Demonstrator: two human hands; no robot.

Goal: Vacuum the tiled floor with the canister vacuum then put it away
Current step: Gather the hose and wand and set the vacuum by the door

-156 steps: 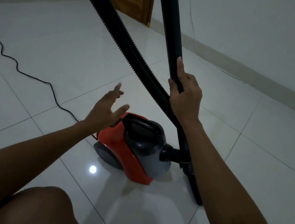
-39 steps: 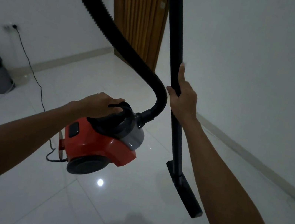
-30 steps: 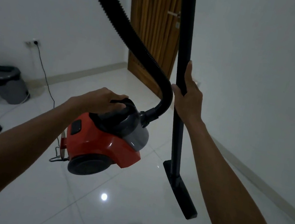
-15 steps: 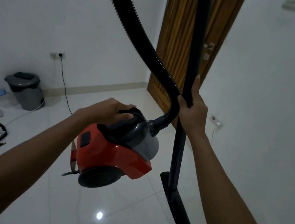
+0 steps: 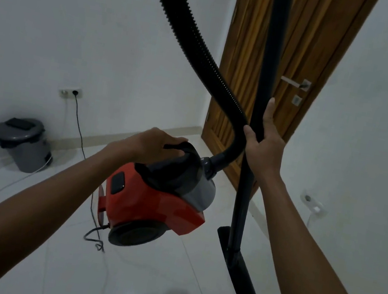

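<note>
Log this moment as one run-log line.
stage: carrying | left hand: grips vacuum canister handle, lifted | right hand: holds wand | cord: plugged in
</note>
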